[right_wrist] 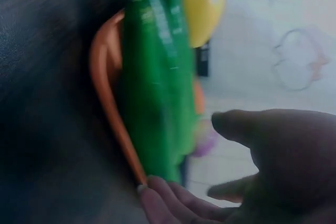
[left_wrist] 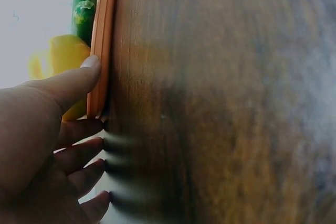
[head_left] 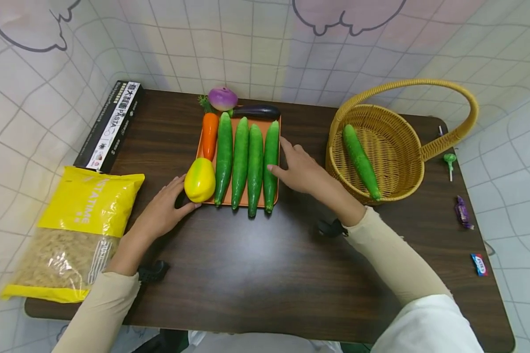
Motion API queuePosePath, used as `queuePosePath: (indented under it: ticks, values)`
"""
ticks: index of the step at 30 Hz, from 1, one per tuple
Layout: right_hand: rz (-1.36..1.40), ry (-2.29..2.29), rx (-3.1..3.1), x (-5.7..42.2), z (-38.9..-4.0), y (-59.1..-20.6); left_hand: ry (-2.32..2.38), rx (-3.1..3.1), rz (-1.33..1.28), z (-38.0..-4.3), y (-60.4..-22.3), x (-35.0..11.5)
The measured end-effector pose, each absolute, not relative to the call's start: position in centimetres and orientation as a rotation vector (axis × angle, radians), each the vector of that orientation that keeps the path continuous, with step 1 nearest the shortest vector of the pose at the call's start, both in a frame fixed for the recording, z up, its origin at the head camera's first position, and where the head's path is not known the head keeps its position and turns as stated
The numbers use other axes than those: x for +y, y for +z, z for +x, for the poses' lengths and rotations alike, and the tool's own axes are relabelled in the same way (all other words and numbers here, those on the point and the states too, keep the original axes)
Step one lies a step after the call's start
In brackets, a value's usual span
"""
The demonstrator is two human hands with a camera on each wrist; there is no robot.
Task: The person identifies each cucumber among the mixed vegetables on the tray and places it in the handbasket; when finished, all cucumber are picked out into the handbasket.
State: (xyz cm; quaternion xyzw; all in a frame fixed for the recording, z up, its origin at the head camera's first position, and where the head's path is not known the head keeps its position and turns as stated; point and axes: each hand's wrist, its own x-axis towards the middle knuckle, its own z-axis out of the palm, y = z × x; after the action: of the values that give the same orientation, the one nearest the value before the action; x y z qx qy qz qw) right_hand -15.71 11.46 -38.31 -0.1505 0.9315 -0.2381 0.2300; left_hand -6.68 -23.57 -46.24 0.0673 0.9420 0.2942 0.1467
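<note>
An orange tray (head_left: 244, 196) bears several green cucumbers (head_left: 240, 162) side by side, with a carrot (head_left: 209, 135) and a yellow bell pepper (head_left: 199, 180) along its left side. An eggplant (head_left: 256, 112) lies across the back, beside a purple onion (head_left: 223, 98). My left hand (head_left: 162, 208) is at the front left corner. Its thumb (left_wrist: 86, 74) touches the rim while the other fingers spread along the side. My right hand (head_left: 302, 169) reaches to the tray's right side, fingertips (right_wrist: 152, 195) right at the rim and thumb raised near the outermost cucumber.
On the right stands a wicker basket (head_left: 395, 147) with a tall handle, holding one cucumber (head_left: 361, 162). A pasta bag (head_left: 77, 235) and black pasta box (head_left: 108, 127) lie left. A green lollipop (head_left: 449, 159) and wrapped candies (head_left: 463, 213) line the right table edge.
</note>
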Motion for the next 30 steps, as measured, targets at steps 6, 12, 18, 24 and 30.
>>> queuePosePath:
  ticks: [6,12,18,24,30]
  values:
    - [-0.279,-0.693,2.602,9.6,-17.8,-41.3,0.857,2.702,0.201,-7.0,-46.1,-23.6]
    - [-0.226,-0.692,2.603,8.7,-18.2,-42.0,0.847,2.695,0.182,-6.9,-46.0,-23.6]
    - [-0.179,-0.622,2.579,7.5,-18.3,-41.1,0.85,2.697,0.177,-6.7,-45.9,-23.7]
    - [-0.141,-0.522,2.559,6.7,-18.5,-40.3,0.85,2.706,0.188,-6.7,-46.1,-23.8]
    - [-0.158,-0.522,2.541,6.9,-18.3,-40.1,0.855,2.705,0.185,-6.7,-46.3,-23.8]
